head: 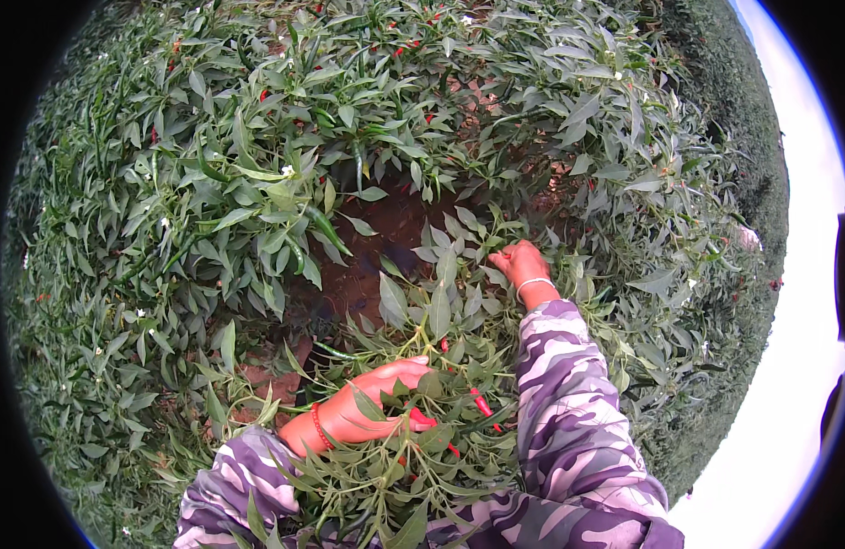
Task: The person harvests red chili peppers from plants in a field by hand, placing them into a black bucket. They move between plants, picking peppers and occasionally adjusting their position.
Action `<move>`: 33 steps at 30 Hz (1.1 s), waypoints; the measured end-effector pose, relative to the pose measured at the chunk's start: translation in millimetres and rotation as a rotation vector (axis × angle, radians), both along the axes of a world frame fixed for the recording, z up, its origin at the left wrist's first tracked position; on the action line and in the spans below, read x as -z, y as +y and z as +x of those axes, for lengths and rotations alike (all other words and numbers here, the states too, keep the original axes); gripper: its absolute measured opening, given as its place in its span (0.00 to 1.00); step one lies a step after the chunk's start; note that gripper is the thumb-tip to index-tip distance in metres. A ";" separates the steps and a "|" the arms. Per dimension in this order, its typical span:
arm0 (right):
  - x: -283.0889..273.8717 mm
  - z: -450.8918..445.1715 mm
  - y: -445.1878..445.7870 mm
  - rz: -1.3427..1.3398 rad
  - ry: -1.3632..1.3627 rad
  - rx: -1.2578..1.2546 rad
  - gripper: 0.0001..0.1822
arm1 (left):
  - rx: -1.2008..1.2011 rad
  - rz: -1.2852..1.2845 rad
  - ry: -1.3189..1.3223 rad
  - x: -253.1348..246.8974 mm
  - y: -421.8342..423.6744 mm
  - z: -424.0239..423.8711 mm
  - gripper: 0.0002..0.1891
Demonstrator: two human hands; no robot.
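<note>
My left hand (364,405) reaches in among the leaves of a chili pepper plant (439,310), palm partly turned up. A red chili pepper (421,417) lies against its thumb; leaves hide the fingertips, so its grip is unclear. Farther forward and to the right, my right hand (525,266) has its fingers bent together in the foliage. A bit of red, apparently a chili, shows between those fingertips. Between my forearms hangs another red chili (482,403) among the leaves. A green chili (336,351) sticks out just above my left hand.
Dense chili plants (210,151) surround me, bearing green and red peppers and small white flowers. Dark ground (374,274) shows in a gap ahead of my left hand. One long green chili (326,230) hangs at its left side. Leafy branches cross in front of my body.
</note>
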State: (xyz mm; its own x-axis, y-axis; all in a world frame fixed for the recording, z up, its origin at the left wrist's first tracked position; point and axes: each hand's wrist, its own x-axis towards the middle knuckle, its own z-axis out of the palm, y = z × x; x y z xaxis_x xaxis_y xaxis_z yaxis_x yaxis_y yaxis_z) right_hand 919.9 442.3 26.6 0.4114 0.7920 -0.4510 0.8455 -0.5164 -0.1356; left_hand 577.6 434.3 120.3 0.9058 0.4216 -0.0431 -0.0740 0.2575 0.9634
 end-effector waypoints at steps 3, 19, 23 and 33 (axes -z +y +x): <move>10.3 5.9 0.6 0.066 0.224 -0.037 0.16 | -0.028 -0.145 0.016 4.0 -3.1 -0.5 0.27; -90.4 -69.4 19.0 0.107 1.564 0.608 0.15 | -0.107 -0.179 0.106 8.1 -2.3 -18.9 0.25; -111.3 -92.6 0.7 -0.118 1.513 0.571 0.09 | -0.148 -0.103 -0.032 27.5 -1.2 -30.6 0.26; -140.4 -118.4 -50.6 0.230 1.034 -0.458 0.15 | -0.230 -0.495 0.024 28.5 1.1 -29.5 0.26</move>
